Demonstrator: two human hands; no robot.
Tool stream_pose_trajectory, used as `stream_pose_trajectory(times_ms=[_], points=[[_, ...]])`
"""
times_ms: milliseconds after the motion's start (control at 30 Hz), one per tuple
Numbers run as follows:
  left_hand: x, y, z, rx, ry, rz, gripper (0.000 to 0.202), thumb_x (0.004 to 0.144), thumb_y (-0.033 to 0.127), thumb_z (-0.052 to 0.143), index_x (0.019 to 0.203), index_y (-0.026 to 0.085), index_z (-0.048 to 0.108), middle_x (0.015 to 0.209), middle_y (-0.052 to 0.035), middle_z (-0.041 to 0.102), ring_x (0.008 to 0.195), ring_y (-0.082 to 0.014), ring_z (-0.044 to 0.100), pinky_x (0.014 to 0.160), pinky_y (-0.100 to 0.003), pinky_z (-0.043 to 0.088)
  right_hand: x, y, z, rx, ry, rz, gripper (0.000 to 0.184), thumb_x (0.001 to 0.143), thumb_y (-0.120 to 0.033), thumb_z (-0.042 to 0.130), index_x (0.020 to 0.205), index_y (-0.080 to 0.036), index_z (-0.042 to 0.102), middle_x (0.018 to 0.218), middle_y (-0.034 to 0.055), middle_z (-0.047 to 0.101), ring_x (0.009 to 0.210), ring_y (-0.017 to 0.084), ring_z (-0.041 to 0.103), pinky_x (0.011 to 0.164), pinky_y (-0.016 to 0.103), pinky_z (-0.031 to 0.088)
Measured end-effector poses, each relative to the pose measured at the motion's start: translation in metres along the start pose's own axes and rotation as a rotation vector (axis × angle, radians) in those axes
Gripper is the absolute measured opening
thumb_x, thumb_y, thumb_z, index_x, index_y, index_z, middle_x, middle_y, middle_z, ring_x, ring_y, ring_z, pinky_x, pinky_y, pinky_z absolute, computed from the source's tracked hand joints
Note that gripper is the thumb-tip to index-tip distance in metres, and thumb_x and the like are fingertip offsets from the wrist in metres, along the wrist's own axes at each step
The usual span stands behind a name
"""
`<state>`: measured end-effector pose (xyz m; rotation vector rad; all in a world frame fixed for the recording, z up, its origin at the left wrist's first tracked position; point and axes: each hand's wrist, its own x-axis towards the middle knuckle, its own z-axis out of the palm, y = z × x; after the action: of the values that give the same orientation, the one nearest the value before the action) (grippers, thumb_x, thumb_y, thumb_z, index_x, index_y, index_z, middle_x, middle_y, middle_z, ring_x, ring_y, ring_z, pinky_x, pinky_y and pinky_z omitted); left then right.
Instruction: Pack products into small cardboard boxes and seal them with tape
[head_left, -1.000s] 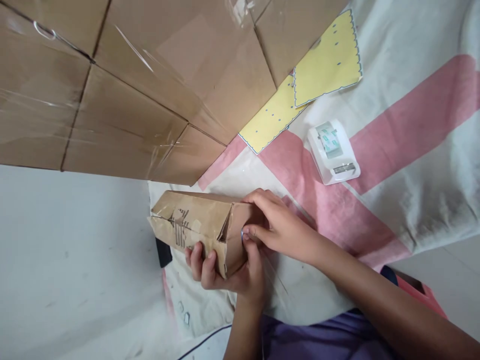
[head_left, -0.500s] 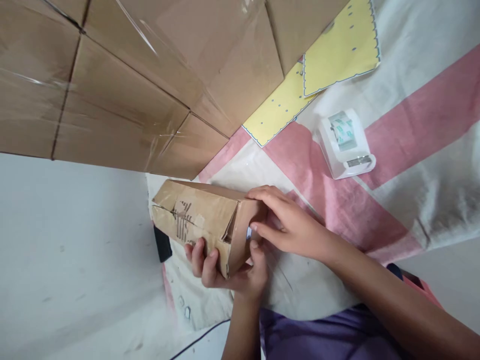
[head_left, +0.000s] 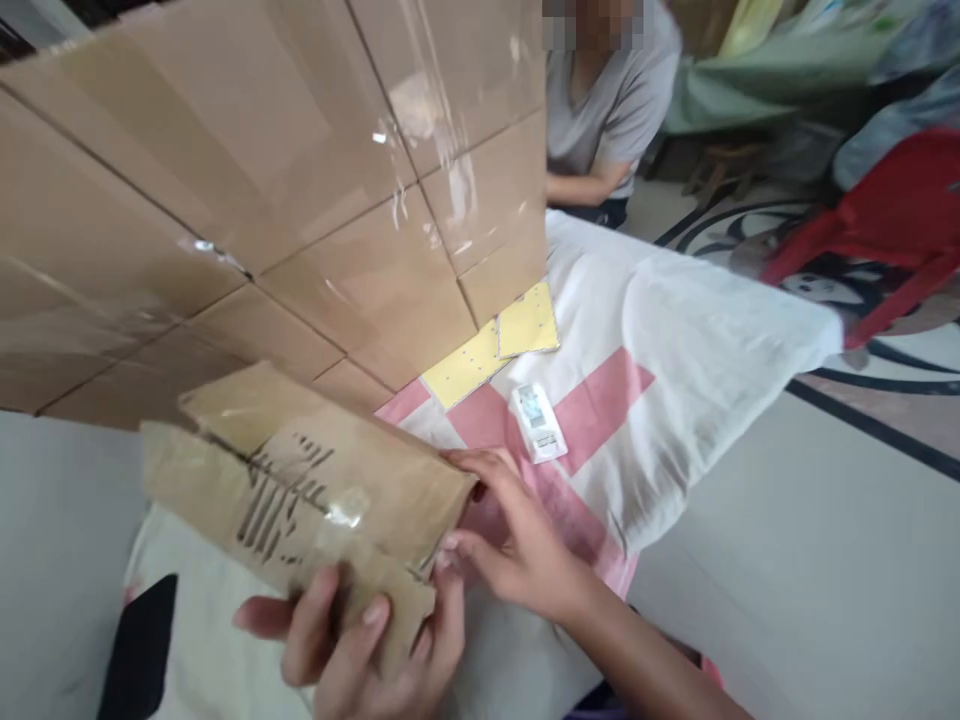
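A small brown cardboard box [head_left: 330,470] with black printed marks is held up, tilted, before me. My left hand [head_left: 375,640] supports it from below, fingers on the printed side and thumb at the near end. My right hand [head_left: 517,540] is closed on the right end of the box, forefinger along the top edge, thumb near the left thumb. The far side of that end is hidden. Beyond my right hand, a white tape dispenser [head_left: 538,425] stands on the pink and white cloth [head_left: 607,400].
A tall wall of taped cardboard boxes [head_left: 285,190] rises at the left and back. Two yellow cards [head_left: 529,322] lie at its foot. A black flat object [head_left: 142,650] is at lower left. Behind sits a person [head_left: 619,110]; a red chair [head_left: 885,220] is at right.
The view has tipped up and swung right, bringing the person and the chair into sight. The box appears larger and closer. Both hands still hold it; the right fingers have shifted at its end.
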<state>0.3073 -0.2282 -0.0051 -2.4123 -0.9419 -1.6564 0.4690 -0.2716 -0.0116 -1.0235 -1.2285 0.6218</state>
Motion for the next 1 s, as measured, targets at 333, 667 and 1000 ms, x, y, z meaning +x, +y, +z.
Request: stream_pose_trajectory(times_ms=[333, 667, 1000], points=[[0.049, 0.155, 0.208, -0.748, -0.274, -0.143, 0.048, 0.092, 0.004, 0.053, 0.133, 0.026, 0.042, 0.164, -0.0136, 0.021, 0.158, -0.0311, 0.009, 0.121, -0.06, 0.037, -0.006, 0.021, -0.201, -0.557, 0.751, 0.079, 0.044, 0.089, -0.042, 0.068, 0.127, -0.021, 0.057, 0.112, 0.0098, 0.062, 0.1, 0.025, 0.062, 0.077, 0.038, 0.057], [0.073, 0.161, 0.356, -0.649, -0.345, -0.25, 0.043, 0.087, 0.001, 0.044, 0.126, 0.02, 0.047, 0.162, -0.0161, 0.025, 0.157, -0.0296, 0.014, 0.123, -0.052, 0.034, 0.022, 0.118, -0.244, -0.588, 0.83, 0.178, 0.07, 0.091, -0.045, 0.057, 0.151, -0.016, 0.036, 0.143, 0.0205, 0.048, 0.124, 0.033, 0.054, 0.086, 0.046, 0.058], [0.176, 0.142, 0.421, -0.152, -0.488, -0.299, 0.061, 0.075, 0.022, 0.08, 0.13, 0.02, 0.054, 0.157, -0.0158, 0.04, 0.144, -0.0387, 0.034, 0.112, -0.056, 0.037, 0.022, 0.122, -0.249, -0.613, 0.78, 0.224, 0.062, 0.092, -0.044, 0.052, 0.146, -0.018, 0.039, 0.134, 0.0187, 0.054, 0.102, 0.025, 0.061, 0.075, 0.04, 0.058]])
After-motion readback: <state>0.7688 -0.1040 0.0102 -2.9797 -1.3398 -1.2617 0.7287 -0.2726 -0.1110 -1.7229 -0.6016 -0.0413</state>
